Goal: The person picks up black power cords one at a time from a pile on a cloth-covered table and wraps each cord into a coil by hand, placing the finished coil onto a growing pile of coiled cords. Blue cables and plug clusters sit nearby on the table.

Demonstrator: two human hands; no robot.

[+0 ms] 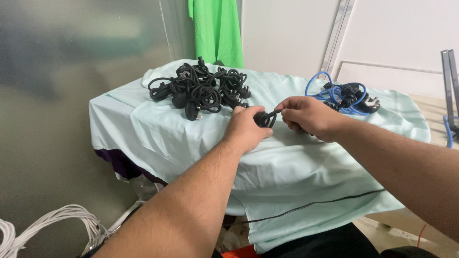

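Observation:
My left hand [247,128] grips a small coil of black cable [264,118] above the pale green cloth [191,138]. My right hand [308,116] pinches the free end of that same cable between thumb and forefinger, right beside the coil. One strand of black cable [306,205] trails from under my right forearm down across the front of the cloth. Just behind my left hand lies a heap of bundled black power cords [198,88] with plugs.
A tangle of blue and black cables [345,95] lies at the back right of the cloth. A green shirt [217,31] hangs behind. White cables [52,224] sit on the floor at lower left. A metal stand [450,81] rises at the right edge.

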